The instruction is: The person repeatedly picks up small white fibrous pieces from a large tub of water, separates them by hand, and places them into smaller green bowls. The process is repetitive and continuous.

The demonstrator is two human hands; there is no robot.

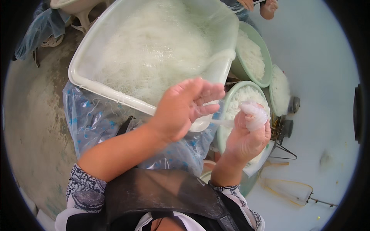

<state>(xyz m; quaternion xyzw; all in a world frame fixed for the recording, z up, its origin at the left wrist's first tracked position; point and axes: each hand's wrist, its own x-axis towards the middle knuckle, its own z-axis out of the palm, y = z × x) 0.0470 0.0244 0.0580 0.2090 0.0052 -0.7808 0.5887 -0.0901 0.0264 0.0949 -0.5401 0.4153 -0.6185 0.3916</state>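
My right hand (247, 137) grips a wet, glossy bundle of thin white strands (255, 117), likely rice noodles, wrapped around its fingers. From this bundle a taut white strand (222, 122) runs left towards my left hand (185, 106); where it ends is hidden. My left hand hangs over the near right corner of a large white tub (115, 96), with thumb and fingers apart and nothing visible between them. Inside the tub a mass of loose white noodles (156, 52) lies in what looks like water. Below my right hand stands a pale green basin (222, 135) heaped with white noodles.
More filled basins, one green (267, 75), stand along the right wall (315, 95). A clear plastic sheet with blue marks (92, 121) hangs below the tub's near edge. Another person's hands (268, 8) show at top right. A yellow wire frame (286, 184) is at lower right.
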